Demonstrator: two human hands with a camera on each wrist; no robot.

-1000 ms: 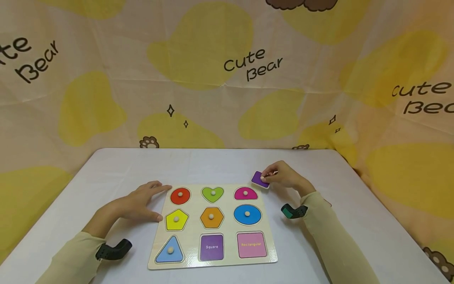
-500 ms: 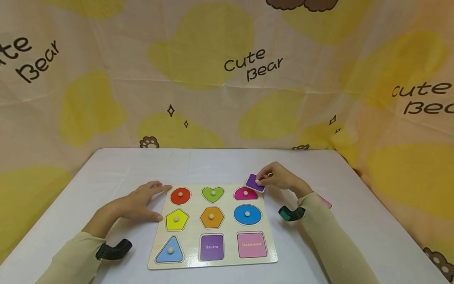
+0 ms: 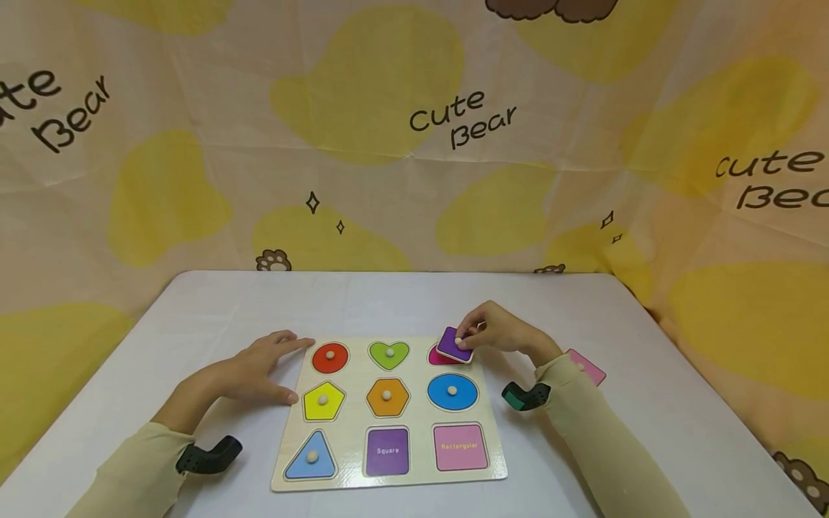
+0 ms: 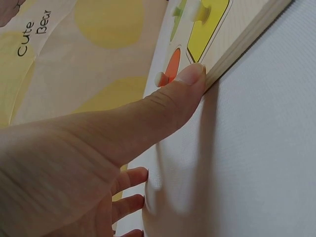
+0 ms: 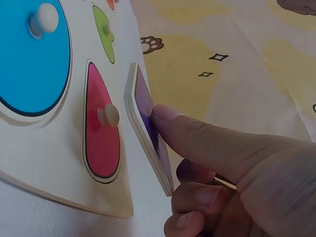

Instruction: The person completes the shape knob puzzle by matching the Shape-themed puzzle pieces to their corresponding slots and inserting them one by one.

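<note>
A purple square puzzle piece (image 3: 451, 348) is pinched by its small knob in my right hand (image 3: 501, 332). It is held tilted above the top right corner of the wooden puzzle board (image 3: 352, 460), partly covering the magenta semicircle piece (image 5: 102, 128) in the head view. My left hand (image 3: 249, 368) touches the board's left edge, thumb (image 4: 182, 89) against the side near the yellow pentagon (image 3: 320, 409) and fingers stretched toward the top left corner. On the board, the square recess (image 3: 387, 464) and the rectangular recess (image 3: 460, 460) show their printed bottoms.
A pink rectangular piece (image 3: 588, 367) lies on the white table right of the board, partly behind the right sleeve (image 3: 583, 403). Several knobbed pieces sit in the board, among them a blue oval (image 3: 440, 399) and an orange hexagon (image 3: 382, 409). A patterned cloth (image 3: 363, 86) hangs behind.
My right hand has carried the purple square leftward and nearer, from beside the corner to over the semicircle. More of the pink rectangle has come into sight. The left hand stays put.
</note>
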